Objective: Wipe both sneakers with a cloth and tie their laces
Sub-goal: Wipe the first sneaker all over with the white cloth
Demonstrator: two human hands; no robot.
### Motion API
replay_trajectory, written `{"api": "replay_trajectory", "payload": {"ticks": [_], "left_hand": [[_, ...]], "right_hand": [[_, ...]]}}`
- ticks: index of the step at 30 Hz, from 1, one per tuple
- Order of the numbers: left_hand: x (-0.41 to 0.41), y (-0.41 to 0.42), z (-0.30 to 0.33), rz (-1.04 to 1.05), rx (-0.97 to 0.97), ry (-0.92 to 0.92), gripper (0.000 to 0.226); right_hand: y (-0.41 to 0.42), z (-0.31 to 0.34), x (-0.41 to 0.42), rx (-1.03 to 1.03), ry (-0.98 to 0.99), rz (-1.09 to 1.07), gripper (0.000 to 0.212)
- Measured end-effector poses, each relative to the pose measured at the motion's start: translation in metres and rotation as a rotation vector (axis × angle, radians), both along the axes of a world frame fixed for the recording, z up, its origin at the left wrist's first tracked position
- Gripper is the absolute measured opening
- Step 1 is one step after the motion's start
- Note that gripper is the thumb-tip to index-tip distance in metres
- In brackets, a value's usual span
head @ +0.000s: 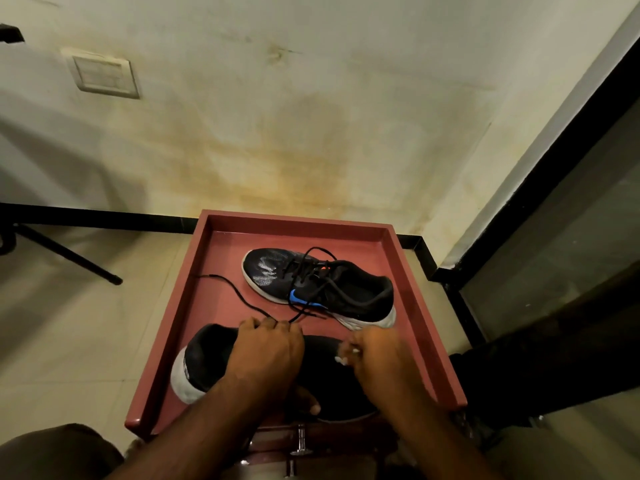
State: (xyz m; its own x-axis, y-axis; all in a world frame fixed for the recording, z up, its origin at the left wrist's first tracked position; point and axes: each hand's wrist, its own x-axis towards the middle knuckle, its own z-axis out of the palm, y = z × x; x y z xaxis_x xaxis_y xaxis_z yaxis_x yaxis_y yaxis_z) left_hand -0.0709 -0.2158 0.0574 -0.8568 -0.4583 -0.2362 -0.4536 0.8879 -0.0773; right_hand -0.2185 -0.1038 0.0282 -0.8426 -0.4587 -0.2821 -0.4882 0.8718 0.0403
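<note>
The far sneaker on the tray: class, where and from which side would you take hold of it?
Probably grip the far sneaker at its heel collar, from the right. The heel points right with its opening facing up, and loose laces trail from the left side.

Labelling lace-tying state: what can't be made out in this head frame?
- Near sneaker: lacing area hidden under the left hand and right hand.
- Right hand fingers: motion-blurred, grip unclear.
- Whether the lace is knotted: covered by the left hand.
- Cloth: none identifiable.
- Far sneaker: whether its laces are knotted is too small to tell.
</note>
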Motion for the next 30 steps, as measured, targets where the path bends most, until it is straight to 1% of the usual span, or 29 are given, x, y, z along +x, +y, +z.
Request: {"api": "replay_trajectory", "payload": {"ticks": [1,2,3,4,5,6,7,8,9,10,11,12,13,15,16,17,18,19,20,21,22,23,24,25,27,30], "left_hand": [[0.001,0.001,-0.001,0.004,-0.022,0.013,0.077],[0.001,0.002,-0.003,0.002,-0.052,0.025,0.059],[0.002,0.002,-0.005,0.008,-0.076,0.035,0.044],[0.004,0.002,-0.006,0.027,-0.086,0.045,0.039],[0.005,0.001,-0.004,0.045,-0.075,0.052,0.041],[0.006,0.000,-0.004,0.064,-0.046,0.049,0.051],[0.007,-0.001,-0.003,0.076,-0.016,0.038,0.064],[0.007,-0.001,-0.002,0.084,0.016,0.020,0.079],[0.007,-0.002,-0.002,0.095,0.048,0.007,0.092],[0.006,-0.002,-0.001,0.101,0.067,0.002,0.100],[0.004,-0.002,-0.001,0.095,0.070,0.012,0.105],[0.002,-0.003,-0.002,0.078,0.067,0.023,0.106],[0.001,-0.003,-0.003,0.049,0.060,0.037,0.105],[-0.001,-0.003,-0.003,-0.017,0.040,0.051,0.103],[-0.002,-0.002,-0.003,-0.037,0.037,0.048,0.101],[-0.002,-0.001,-0.002,-0.045,0.035,0.041,0.100],[-0.002,-0.001,-0.002,-0.041,0.029,0.031,0.099],[-0.002,-0.001,-0.001,-0.026,0.014,0.018,0.097],[-0.002,-0.001,-0.001,-0.006,-0.004,0.003,0.095],[-0.001,-0.001,-0.002,0.010,-0.018,-0.011,0.092],[0.000,0.000,-0.002,0.019,-0.027,-0.015,0.089],[0.001,-0.001,-0.002,0.026,-0.031,-0.016,0.088],[0.001,-0.001,-0.002,0.035,-0.027,-0.016,0.089],[0.002,-0.001,-0.001,0.047,-0.018,-0.014,0.093],[0.003,-0.002,0.000,0.066,0.005,-0.008,0.101],[0.004,-0.004,0.000,0.073,0.036,0.011,0.104]], "right_hand": [[-0.010,-0.001,0.010,-0.193,0.072,0.192,0.031],[-0.015,0.010,0.023,-0.335,-0.048,0.332,0.029],[-0.025,0.026,0.031,-0.340,-0.155,0.384,0.030],[-0.039,0.044,0.032,-0.249,-0.232,0.376,0.030],[-0.054,0.048,0.032,-0.187,-0.293,0.346,0.029],[-0.056,0.049,0.025,-0.236,-0.313,0.333,0.028],[-0.044,0.041,0.017,-0.212,-0.371,0.361,0.027],[-0.033,0.036,0.011,-0.127,-0.389,0.383,0.025],[-0.019,0.034,0.005,-0.052,-0.395,0.414,0.021],[0.006,0.031,0.000,-0.022,-0.293,0.543,0.016],[0.027,0.028,-0.007,-0.118,-0.192,0.523,0.014],[0.050,0.034,-0.004,-0.173,-0.110,0.494,0.016],[0.067,0.032,0.004,-0.174,-0.056,0.473,0.019],[0.065,0.029,0.004,-0.077,-0.001,0.546,0.021],[0.050,0.036,0.004,0.036,-0.003,0.581,0.018],[0.044,0.032,-0.004,0.131,-0.073,0.690,0.015],[0.038,0.027,-0.016,0.180,-0.224,0.747,0.014],[0.023,0.017,-0.016,0.154,-0.383,0.637,0.018],[0.012,0.011,-0.019,0.130,-0.463,0.595,0.027],[0.001,0.008,-0.016,0.075,-0.537,0.502,0.029],[-0.013,0.020,-0.015,-0.016,-0.423,0.461,0.022],[-0.024,0.031,-0.003,-0.153,-0.175,0.368,0.020],[-0.015,0.034,0.007,-0.311,-0.083,0.394,0.020],[-0.004,0.033,0.013,-0.388,-0.026,0.445,0.022],[0.010,0.034,0.017,-0.398,-0.022,0.514,0.021],[0.035,0.030,0.009,-0.351,-0.069,0.567,0.014]]}}
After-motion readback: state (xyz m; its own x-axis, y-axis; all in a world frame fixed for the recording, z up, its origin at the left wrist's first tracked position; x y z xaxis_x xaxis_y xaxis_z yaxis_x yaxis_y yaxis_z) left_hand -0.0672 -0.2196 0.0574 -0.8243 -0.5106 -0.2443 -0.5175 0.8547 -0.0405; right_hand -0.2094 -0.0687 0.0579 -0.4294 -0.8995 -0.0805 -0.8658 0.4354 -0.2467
